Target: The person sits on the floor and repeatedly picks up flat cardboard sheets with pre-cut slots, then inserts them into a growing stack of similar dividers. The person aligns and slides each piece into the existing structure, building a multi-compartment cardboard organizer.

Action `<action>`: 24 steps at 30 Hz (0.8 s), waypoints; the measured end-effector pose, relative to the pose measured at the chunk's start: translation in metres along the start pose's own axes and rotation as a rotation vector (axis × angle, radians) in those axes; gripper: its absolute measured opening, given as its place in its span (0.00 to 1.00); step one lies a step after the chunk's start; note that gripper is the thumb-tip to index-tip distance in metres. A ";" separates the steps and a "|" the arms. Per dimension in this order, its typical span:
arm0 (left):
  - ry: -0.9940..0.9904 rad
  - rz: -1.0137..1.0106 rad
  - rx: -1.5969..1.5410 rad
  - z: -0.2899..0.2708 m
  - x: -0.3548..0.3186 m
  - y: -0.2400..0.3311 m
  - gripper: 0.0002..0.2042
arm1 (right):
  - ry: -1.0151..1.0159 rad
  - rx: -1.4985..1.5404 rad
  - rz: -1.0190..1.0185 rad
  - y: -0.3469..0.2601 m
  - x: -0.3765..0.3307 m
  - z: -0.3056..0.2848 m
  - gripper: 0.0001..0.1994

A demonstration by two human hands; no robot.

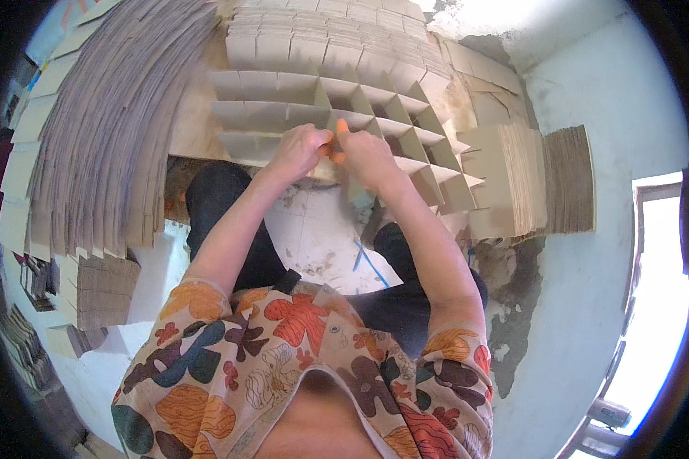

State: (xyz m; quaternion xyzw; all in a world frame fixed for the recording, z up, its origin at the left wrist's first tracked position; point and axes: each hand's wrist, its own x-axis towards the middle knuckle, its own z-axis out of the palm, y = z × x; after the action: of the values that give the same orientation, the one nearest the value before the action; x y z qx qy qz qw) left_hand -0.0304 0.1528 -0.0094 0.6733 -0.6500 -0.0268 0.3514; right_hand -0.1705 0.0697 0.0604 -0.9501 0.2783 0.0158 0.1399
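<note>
In front of me a partly assembled cardboard divider grid (396, 109) stands on edge, with open square cells on its right half. Long slotted strips (272, 116) run out to the left without crosspieces. Over the grid's near middle, my left hand (300, 153) and my right hand (369, 157) are close together, fingers closed. They pinch a cardboard strip where it meets the grid; the fingers partly hide the joint. Orange coverings wrap some fingertips.
Tall stacks of cardboard strips (119, 130) fill the left side. Another row of strips (325, 47) lies beyond the grid. At the right, more strips (524, 180) stand by a pale blue wall (605, 99). A bright doorway (658, 260) is farther right.
</note>
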 end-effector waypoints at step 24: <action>-0.193 0.189 0.111 -0.011 0.007 0.013 0.07 | 0.360 -0.573 1.012 0.290 -0.186 0.011 0.27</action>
State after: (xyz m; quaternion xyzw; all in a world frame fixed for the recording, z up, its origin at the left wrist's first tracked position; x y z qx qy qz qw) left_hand -0.0347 0.1529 0.0085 0.6217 -0.7418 -0.0222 0.2505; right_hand -0.4818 -0.0638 -0.0047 -0.6875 0.6994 -0.0062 -0.1954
